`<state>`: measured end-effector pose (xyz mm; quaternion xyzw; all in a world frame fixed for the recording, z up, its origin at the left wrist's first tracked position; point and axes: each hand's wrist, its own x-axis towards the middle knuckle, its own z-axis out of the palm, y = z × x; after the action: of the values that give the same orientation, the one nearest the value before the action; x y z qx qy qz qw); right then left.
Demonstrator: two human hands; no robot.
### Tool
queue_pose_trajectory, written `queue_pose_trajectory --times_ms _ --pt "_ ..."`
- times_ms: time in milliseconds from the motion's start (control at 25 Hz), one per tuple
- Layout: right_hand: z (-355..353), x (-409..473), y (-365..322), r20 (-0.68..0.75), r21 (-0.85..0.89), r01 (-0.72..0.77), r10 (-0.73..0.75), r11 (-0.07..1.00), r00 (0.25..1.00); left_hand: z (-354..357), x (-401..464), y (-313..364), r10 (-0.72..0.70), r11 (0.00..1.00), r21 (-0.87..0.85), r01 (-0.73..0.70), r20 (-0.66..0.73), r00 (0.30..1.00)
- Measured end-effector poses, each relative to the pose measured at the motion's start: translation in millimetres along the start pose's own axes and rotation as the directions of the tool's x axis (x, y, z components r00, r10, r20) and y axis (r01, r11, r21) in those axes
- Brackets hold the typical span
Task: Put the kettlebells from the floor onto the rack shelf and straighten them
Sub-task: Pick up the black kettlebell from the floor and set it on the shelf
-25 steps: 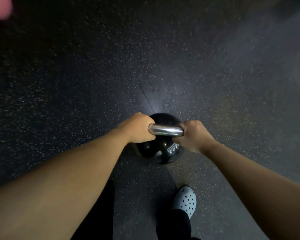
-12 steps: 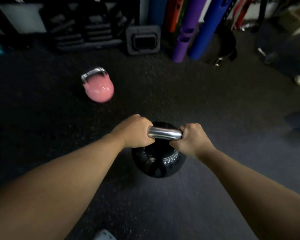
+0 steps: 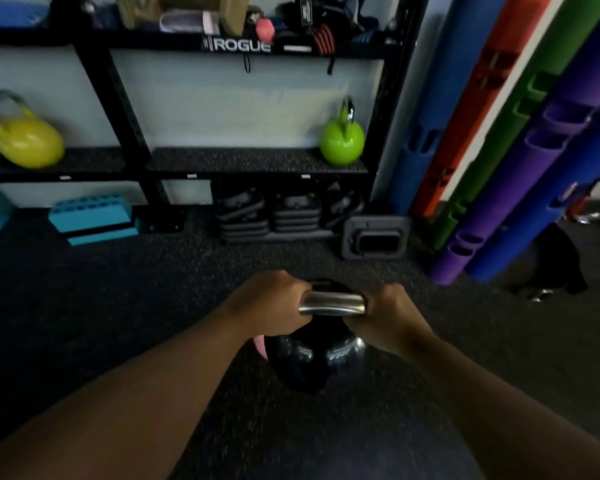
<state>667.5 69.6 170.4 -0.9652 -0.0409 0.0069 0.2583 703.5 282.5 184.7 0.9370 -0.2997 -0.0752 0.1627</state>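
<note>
Both hands closed on one handle. Left hand (image 3: 271,306) wraps the left end of the steel handle (image 3: 332,303), right hand (image 3: 387,318) the right end; only a short stretch of bare metal shows between them. The black kettlebell (image 3: 309,358) hangs below the grip, seemingly clear of the floor (image 3: 84,323), though blur makes the gap hard to confirm. Person faces the rack, which is well ahead.

Rack shelf (image 3: 250,161) has a long open run in the middle bay. Green kettlebell (image 3: 342,142) sits at its right end, handle turned edge-on. Yellow kettlebell (image 3: 26,140) leans tilted in the left bay, touching something blue at the frame edge.

A sliver of pink (image 3: 260,346) shows just behind the black bell's left side, probably another kettlebell on the floor; too little visible to be sure.

Risks as I read them:
- Pink object lies near the walking line. A foot could catch it, or the swinging bell could knock it.
- Hands crowd the handle. At set-down, knuckles could get pinched against the shelf lip or the upright.
- The load looks heavy, given the two-handed carry. A lift to shelf height with arms extended could strain the back or let the bell drop short, striking the shelf front edge.
- Placed too far right, it may bump the green bell.
- Stacked gear (image 3: 274,216) under the shelf sits where a dropped bell would land.
</note>
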Motion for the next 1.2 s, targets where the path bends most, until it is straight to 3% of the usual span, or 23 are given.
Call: queue_pose_trajectory --times_ms 280,600,960,1200 --pt "14.1 223.4 -51.7 -0.051 -0.046 0.179 -0.181 0.983 0.982 -68.4 111.9 -148.3 -0.148 0.983 0.080 0.165 -0.187 0.971" --pt "32.4 452.5 -93.6 -0.008 0.012 0.241 -0.241 0.970 0.970 -146.2 247.1 -305.6 -0.196 0.954 0.174 0.244 -0.256 0.947" --pt "22.4 639.5 -49.9 0.049 0.000 0.250 -0.249 0.968 0.967 -159.3 415.6 -384.9 -0.284 0.937 0.110 0.330 -0.307 0.908" --pt "30.4 756.8 1.9 -0.020 -0.059 0.136 -0.137 0.989 0.990 -152.5 542.6 -444.4 -0.196 0.968 0.091 0.232 -0.296 0.935"
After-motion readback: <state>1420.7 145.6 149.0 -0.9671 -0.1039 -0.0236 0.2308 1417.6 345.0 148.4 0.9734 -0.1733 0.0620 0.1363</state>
